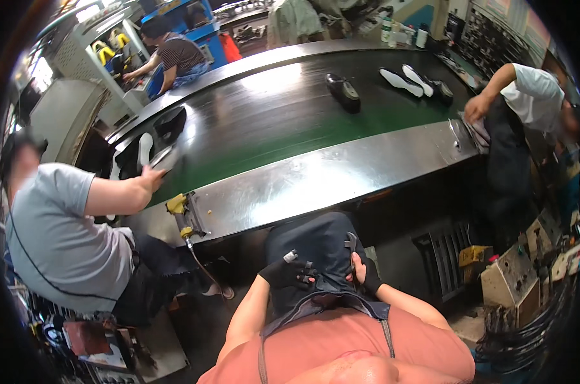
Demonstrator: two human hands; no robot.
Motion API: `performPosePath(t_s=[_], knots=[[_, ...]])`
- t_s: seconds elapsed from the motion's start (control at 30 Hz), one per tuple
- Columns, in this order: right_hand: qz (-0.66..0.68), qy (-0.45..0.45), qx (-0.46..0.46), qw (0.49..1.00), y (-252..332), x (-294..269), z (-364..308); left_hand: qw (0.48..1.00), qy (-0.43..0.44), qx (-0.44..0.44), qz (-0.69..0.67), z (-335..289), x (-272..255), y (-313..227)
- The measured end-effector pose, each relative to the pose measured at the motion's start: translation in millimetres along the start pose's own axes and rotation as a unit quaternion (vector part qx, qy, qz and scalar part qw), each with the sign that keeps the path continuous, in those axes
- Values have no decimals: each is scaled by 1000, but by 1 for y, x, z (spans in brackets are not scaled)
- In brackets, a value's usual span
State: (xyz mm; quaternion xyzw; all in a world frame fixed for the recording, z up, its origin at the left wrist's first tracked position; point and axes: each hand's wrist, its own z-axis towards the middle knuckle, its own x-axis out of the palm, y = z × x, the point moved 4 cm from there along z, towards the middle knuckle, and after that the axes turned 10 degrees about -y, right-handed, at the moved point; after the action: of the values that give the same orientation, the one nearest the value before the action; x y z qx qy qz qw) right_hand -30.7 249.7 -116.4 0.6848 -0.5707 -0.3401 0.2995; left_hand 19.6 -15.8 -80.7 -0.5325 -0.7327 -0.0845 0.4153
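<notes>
My left hand (286, 271), in a black fingerless glove with wrapped fingers, rests over the dark apron (312, 233) on my lap. Its fingers are apart and nothing shows in them. My right hand (361, 270), black-gloved at the wrist, is closed around a slim metal hand tool with a hooked head (351, 244). That tool points up and away from me, its head lying against the apron; whether it is pincers or a hammer I cannot tell. Beyond my knees runs the steel edge (283, 185) of a conveyor.
A yellow air-powered nail gun (182, 214) with a hose lies on the edge at left. Dark shoe (343, 93) and white-soled shoes (402, 82) sit on the green-black belt (251, 115). Co-workers (66, 224) (536, 96) flank me. A boxy machine (510, 285) stands right.
</notes>
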Motion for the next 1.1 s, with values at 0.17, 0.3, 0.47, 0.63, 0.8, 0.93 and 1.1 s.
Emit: performPosePath(t_s=[0.17,0.3,0.47,0.63,0.8,0.93,1.1], knots=[[-38,19,-14,999,9,2,-7,1000,10,-18,-24,1,-9,-1],[-67,15,9,998,8,5,-3,999,25,-25,-30,6,-14,-1],[-23,13,37,999,2,2,2,999,30,-27,-14,11,-23,0],[9,-85,44,995,-12,8,4,973,15,169,155,11,-24,-61],[2,-81,97,992,-2,16,14,860,-204,419,209,-66,-41,-252],[-4,-82,124,989,7,21,19,533,-538,518,397,-99,-128,-402],[-16,-61,151,987,17,28,28,163,-717,401,546,-122,-222,-500]])
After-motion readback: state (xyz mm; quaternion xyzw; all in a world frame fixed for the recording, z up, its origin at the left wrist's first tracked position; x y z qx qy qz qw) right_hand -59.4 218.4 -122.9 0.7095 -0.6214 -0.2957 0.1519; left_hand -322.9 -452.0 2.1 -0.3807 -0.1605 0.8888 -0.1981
